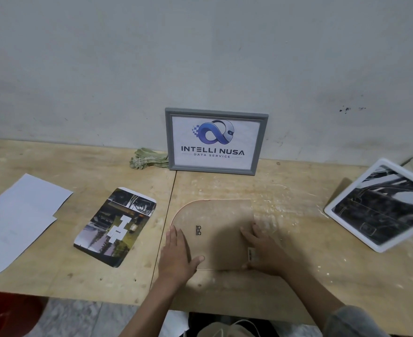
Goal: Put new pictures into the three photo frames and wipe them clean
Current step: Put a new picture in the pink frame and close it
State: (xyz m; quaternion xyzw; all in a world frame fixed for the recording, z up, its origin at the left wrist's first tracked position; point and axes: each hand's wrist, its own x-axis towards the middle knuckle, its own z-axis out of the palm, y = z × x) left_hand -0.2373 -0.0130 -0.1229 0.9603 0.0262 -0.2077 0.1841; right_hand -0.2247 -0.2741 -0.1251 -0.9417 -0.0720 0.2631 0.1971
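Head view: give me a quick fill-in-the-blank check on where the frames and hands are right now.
1. The grey frame stands upright against the ____.
2. Both hands, left hand and right hand, rest on the arched frame, which lies face ____ on the table.
3. The white frame sits at the table's ____ side.
4. The loose colour print lies to the ____ of the arched frame.

Missing words: wall; down; right; left
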